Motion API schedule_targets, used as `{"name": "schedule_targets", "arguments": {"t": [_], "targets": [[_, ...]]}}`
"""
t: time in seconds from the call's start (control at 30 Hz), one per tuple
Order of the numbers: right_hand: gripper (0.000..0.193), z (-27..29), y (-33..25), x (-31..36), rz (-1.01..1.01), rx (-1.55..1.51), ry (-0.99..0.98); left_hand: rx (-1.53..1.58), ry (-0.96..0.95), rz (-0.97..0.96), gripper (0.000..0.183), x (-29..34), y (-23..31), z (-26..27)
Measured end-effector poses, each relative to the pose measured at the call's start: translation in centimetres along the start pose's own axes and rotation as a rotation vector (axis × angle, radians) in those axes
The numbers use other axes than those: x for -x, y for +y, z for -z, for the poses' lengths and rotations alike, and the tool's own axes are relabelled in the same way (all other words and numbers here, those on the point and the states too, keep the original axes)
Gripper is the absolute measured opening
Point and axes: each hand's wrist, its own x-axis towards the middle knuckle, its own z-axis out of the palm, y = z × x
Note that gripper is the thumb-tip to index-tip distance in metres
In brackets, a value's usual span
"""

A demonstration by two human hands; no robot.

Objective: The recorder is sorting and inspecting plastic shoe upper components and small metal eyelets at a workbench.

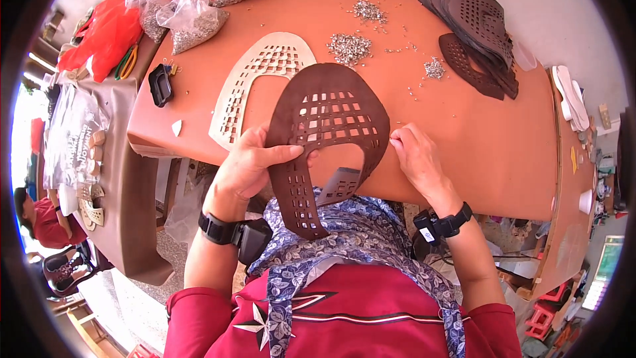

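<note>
A dark brown perforated shoe upper [318,83], U-shaped with rows of square holes, hangs upright over the table's near edge. My left hand [245,166] grips its left side, with the thumb on the front. Just off its right edge is my right hand [419,159], thumb and fingertips pinched together; whatever they hold is too small to make out. Behind the brown piece, a cream perforated upper [222,113] lies flat on the orange-brown table [185,119]. Loose silver studs lie beyond in a larger pile [350,48] and smaller piles.
Dark uppers [464,0] are stacked at the far right. Clear bags of studs [199,20] and a red plastic bag [106,36] occupy the far left, near a small black tray [160,85]. Another person [50,225] sits beyond the brown-covered side table [132,225].
</note>
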Motion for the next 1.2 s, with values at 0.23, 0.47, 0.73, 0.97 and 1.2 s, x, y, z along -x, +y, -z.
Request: {"name": "schedule_targets", "arguments": {"t": [0.23,0.47,0.73,0.97,1.2], "targets": [[0.009,-0.2,-0.3,-0.2,-0.024,-0.011,0.008,0.000,-0.005,-0.019,0.037,-2.4,-1.8,0.7],[0.006,0.6,0.1,-0.4,-0.330,-0.324,0.067,-0.004,0.009,0.010,0.030,-3.0,-2.4,0.6],[0.011,2.1,-7.6,-2.6,-0.020,-0.444,0.067,-0.148,0.028,0.052,0.025,-3.6,-2.7,-0.9],[0.014,0.6,-8.0,-3.0,0.065,-0.343,0.039,-0.070,-0.015,0.033,0.024,-3.8,-3.4,-0.5],[0.012,0.5,-7.9,-3.1,0.067,-0.326,0.030,-0.008,-0.047,0.064,0.021,-3.9,-3.5,-0.6]]}}
